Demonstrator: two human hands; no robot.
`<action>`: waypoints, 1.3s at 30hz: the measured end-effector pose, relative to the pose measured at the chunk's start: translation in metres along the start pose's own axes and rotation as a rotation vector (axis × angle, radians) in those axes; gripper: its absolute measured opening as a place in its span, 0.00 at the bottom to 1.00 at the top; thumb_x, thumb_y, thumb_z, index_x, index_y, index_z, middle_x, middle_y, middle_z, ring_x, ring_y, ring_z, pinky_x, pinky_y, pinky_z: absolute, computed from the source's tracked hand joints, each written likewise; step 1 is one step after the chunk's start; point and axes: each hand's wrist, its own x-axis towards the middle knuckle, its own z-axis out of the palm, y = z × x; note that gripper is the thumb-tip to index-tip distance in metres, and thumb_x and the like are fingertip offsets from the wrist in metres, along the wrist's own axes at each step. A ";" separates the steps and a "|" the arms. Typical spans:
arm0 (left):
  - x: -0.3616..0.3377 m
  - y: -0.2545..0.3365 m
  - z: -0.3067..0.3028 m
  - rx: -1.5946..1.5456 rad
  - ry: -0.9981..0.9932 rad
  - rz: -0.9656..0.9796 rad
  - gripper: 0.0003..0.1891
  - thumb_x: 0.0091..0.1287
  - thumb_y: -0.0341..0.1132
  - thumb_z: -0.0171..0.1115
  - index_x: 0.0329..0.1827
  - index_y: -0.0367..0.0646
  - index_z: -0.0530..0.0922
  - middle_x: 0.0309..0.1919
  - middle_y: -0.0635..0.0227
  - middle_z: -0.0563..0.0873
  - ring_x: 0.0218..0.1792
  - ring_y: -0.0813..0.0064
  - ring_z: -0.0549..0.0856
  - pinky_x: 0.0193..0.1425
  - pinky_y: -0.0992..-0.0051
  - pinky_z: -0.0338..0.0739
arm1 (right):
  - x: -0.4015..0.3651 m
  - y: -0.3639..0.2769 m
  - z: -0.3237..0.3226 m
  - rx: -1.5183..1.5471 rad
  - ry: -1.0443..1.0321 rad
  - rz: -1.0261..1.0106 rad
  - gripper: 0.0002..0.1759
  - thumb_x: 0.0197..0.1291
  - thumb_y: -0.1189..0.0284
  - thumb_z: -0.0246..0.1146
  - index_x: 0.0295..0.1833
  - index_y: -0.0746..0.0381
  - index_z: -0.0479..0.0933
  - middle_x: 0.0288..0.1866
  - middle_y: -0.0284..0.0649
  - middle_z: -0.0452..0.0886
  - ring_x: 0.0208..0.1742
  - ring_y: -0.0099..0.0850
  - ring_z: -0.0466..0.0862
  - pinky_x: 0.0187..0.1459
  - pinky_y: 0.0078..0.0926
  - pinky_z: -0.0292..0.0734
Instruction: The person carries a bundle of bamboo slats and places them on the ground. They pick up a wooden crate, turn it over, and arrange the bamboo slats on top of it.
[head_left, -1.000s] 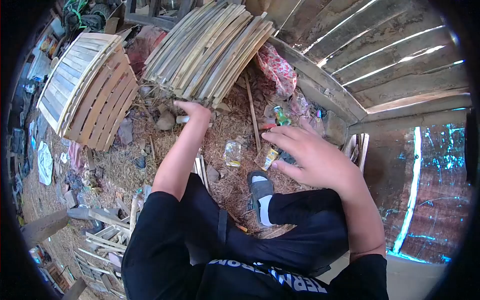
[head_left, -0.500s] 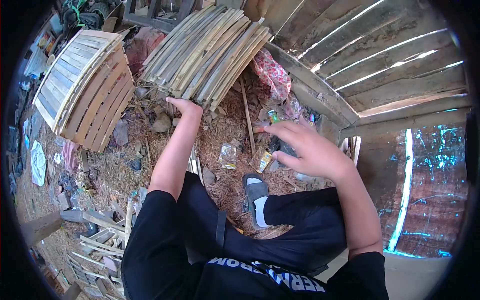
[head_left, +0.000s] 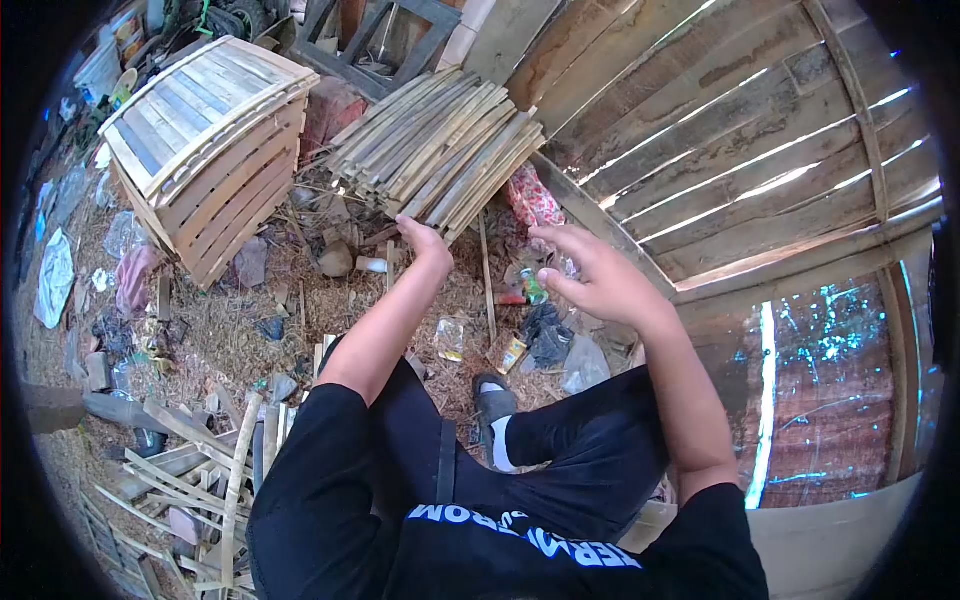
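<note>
A stack of thin wooden slats (head_left: 430, 145) lies at the top middle, its near ends towards me. My left hand (head_left: 424, 242) is right at those near ends, thumb stretched out and the other fingers partly hidden from me. To the right, my right hand (head_left: 592, 277) hovers with fingers and thumb spread apart and nothing between them. Past its fingertips, a red and white patterned cloth (head_left: 533, 196) lies beside the stack.
A slatted wooden crate (head_left: 235, 170) stands left of the stack. Loose wood strips (head_left: 195, 480) are heaped at lower left. Straw and litter cover the ground, with a yellow packet (head_left: 512, 353) near my foot (head_left: 494, 405). A plank wall (head_left: 720, 150) rises on the right.
The view has shifted, so the crate and slats sit further right. My left hand stays at the near slat ends; my right hand remains raised with fingers spread.
</note>
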 end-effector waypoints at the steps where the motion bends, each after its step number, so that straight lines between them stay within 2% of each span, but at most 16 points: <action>1: -0.006 0.012 0.008 -0.013 -0.062 -0.036 0.48 0.86 0.72 0.29 0.94 0.42 0.42 0.93 0.59 0.51 0.87 0.57 0.64 0.90 0.59 0.60 | 0.003 -0.006 -0.006 -0.012 -0.003 0.006 0.32 0.76 0.58 0.68 0.81 0.56 0.74 0.77 0.52 0.80 0.77 0.51 0.79 0.79 0.45 0.71; 3: -0.022 0.030 0.017 -0.041 -0.171 -0.116 0.50 0.84 0.74 0.26 0.93 0.44 0.35 0.93 0.58 0.48 0.87 0.56 0.65 0.90 0.56 0.63 | 0.010 -0.017 -0.020 -0.125 -0.075 -0.033 0.31 0.73 0.62 0.69 0.78 0.61 0.76 0.71 0.54 0.83 0.71 0.51 0.83 0.75 0.45 0.76; 5: -0.030 0.032 0.012 -0.074 -0.256 -0.201 0.52 0.82 0.76 0.23 0.93 0.46 0.27 0.93 0.57 0.45 0.86 0.56 0.66 0.89 0.54 0.66 | 0.022 -0.010 -0.031 -0.210 -0.044 -0.125 0.33 0.72 0.61 0.69 0.78 0.60 0.76 0.71 0.54 0.84 0.70 0.50 0.85 0.74 0.46 0.78; 8: -0.010 0.019 -0.004 -0.019 -0.219 -0.261 0.53 0.80 0.78 0.24 0.93 0.47 0.28 0.93 0.58 0.45 0.87 0.57 0.65 0.89 0.54 0.65 | 0.043 0.004 -0.033 -0.139 -0.042 -0.014 0.31 0.72 0.62 0.67 0.78 0.61 0.77 0.74 0.53 0.83 0.74 0.48 0.84 0.76 0.45 0.76; 10: -0.028 0.024 -0.008 0.012 -0.174 -0.288 0.51 0.80 0.79 0.22 0.92 0.48 0.42 0.90 0.58 0.55 0.86 0.54 0.66 0.89 0.50 0.63 | 0.051 0.014 -0.025 -0.045 -0.053 0.078 0.30 0.73 0.62 0.66 0.77 0.61 0.78 0.74 0.54 0.83 0.75 0.48 0.83 0.77 0.44 0.76; 11: -0.033 0.036 0.000 0.029 -0.162 -0.286 0.50 0.80 0.79 0.21 0.91 0.49 0.49 0.89 0.58 0.60 0.86 0.53 0.66 0.89 0.47 0.61 | 0.056 0.022 -0.022 -0.119 -0.113 0.108 0.32 0.77 0.61 0.67 0.82 0.56 0.74 0.78 0.46 0.81 0.77 0.43 0.81 0.75 0.42 0.78; 13: -0.030 0.049 0.011 0.055 -0.138 -0.272 0.52 0.80 0.80 0.20 0.90 0.50 0.63 0.86 0.58 0.69 0.85 0.51 0.68 0.89 0.43 0.59 | 0.065 0.038 -0.010 -0.215 -0.165 0.056 0.32 0.77 0.60 0.66 0.82 0.57 0.74 0.79 0.48 0.81 0.78 0.46 0.80 0.77 0.43 0.75; 17: -0.021 0.044 0.011 0.034 -0.057 -0.191 0.49 0.82 0.78 0.23 0.90 0.49 0.63 0.86 0.60 0.70 0.85 0.52 0.68 0.89 0.46 0.59 | 0.089 0.077 0.018 -0.233 -0.203 0.013 0.33 0.76 0.58 0.66 0.81 0.57 0.74 0.78 0.50 0.81 0.79 0.48 0.79 0.79 0.44 0.73; 19: -0.042 0.054 0.017 -0.003 -0.145 -0.219 0.48 0.83 0.76 0.25 0.90 0.48 0.63 0.86 0.60 0.69 0.84 0.53 0.69 0.90 0.50 0.60 | 0.099 0.089 0.027 -0.191 -0.211 0.025 0.32 0.75 0.59 0.66 0.80 0.58 0.75 0.78 0.52 0.80 0.79 0.49 0.79 0.80 0.43 0.72; 20: -0.054 0.061 0.019 -0.018 -0.234 -0.151 0.47 0.84 0.75 0.24 0.90 0.47 0.63 0.87 0.59 0.69 0.85 0.52 0.68 0.90 0.49 0.59 | 0.104 0.104 0.032 -0.192 -0.211 -0.007 0.32 0.74 0.60 0.65 0.80 0.58 0.76 0.79 0.53 0.80 0.79 0.49 0.79 0.80 0.44 0.72; 22: -0.107 0.092 0.038 0.009 -0.260 -0.167 0.47 0.84 0.74 0.23 0.89 0.47 0.63 0.87 0.59 0.69 0.85 0.52 0.68 0.90 0.50 0.59 | 0.111 0.121 0.041 -0.158 -0.213 0.026 0.32 0.74 0.60 0.65 0.80 0.58 0.76 0.79 0.53 0.80 0.79 0.49 0.78 0.80 0.44 0.72; 24: -0.129 0.105 0.050 -0.001 -0.265 -0.203 0.46 0.86 0.72 0.21 0.90 0.46 0.61 0.88 0.59 0.67 0.86 0.53 0.66 0.91 0.50 0.59 | 0.116 0.147 0.051 -0.194 -0.206 0.025 0.32 0.74 0.60 0.63 0.81 0.56 0.76 0.78 0.53 0.80 0.79 0.50 0.79 0.79 0.44 0.74; 30: -0.124 0.084 0.058 0.003 -0.195 -0.079 0.45 0.86 0.72 0.25 0.91 0.47 0.57 0.90 0.60 0.63 0.87 0.53 0.64 0.90 0.50 0.58 | 0.126 0.243 0.088 -0.231 -0.321 0.106 0.33 0.74 0.57 0.63 0.82 0.53 0.74 0.78 0.54 0.80 0.77 0.52 0.81 0.77 0.44 0.75; 34: -0.111 0.072 0.054 0.085 -0.132 -0.062 0.48 0.84 0.75 0.27 0.92 0.47 0.55 0.90 0.60 0.62 0.88 0.54 0.61 0.91 0.49 0.55 | 0.134 0.261 0.064 -0.308 -0.441 0.127 0.34 0.73 0.56 0.64 0.82 0.53 0.74 0.77 0.56 0.81 0.75 0.54 0.82 0.77 0.46 0.76; 37: -0.098 0.064 0.051 0.130 -0.036 -0.106 0.47 0.84 0.74 0.27 0.92 0.46 0.56 0.90 0.61 0.62 0.88 0.55 0.61 0.91 0.48 0.54 | 0.163 0.319 0.063 -0.364 -0.335 0.150 0.34 0.73 0.55 0.64 0.81 0.53 0.75 0.75 0.56 0.82 0.74 0.54 0.83 0.75 0.47 0.78; 39: -0.089 0.055 0.046 0.175 -0.020 0.012 0.46 0.85 0.73 0.27 0.92 0.47 0.57 0.89 0.62 0.63 0.87 0.55 0.63 0.90 0.48 0.56 | 0.187 0.344 0.060 -0.298 -0.309 0.175 0.33 0.73 0.54 0.64 0.80 0.54 0.76 0.74 0.57 0.82 0.74 0.55 0.82 0.74 0.48 0.78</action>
